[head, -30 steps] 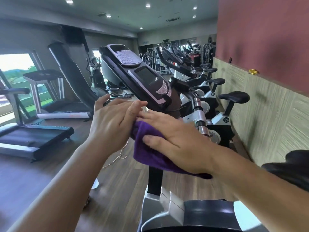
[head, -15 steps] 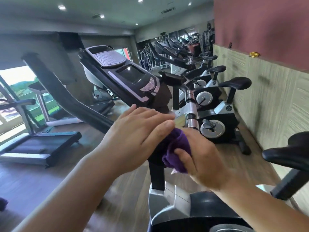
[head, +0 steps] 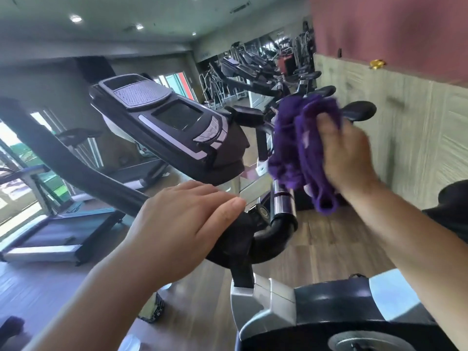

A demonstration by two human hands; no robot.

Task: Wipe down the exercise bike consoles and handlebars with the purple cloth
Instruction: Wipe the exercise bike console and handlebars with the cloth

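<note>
My left hand (head: 182,224) lies flat, fingers straight and together, on the black handlebar (head: 268,239) just below the near edge of the exercise bike console (head: 172,125). The console's long axis runs from its button end near me up and away to the left, with its screen tilted upward. My right hand (head: 347,158) grips the bunched purple cloth (head: 296,153), fingers curled round it, just to the right of the console's near end and above the chrome part of the handlebar. I cannot tell whether the cloth touches the bar. The cloth hangs with its long axis nearly upright, its loose tail pointing at the floor. A treadmill (head: 58,236) stands well off to the left.
</note>
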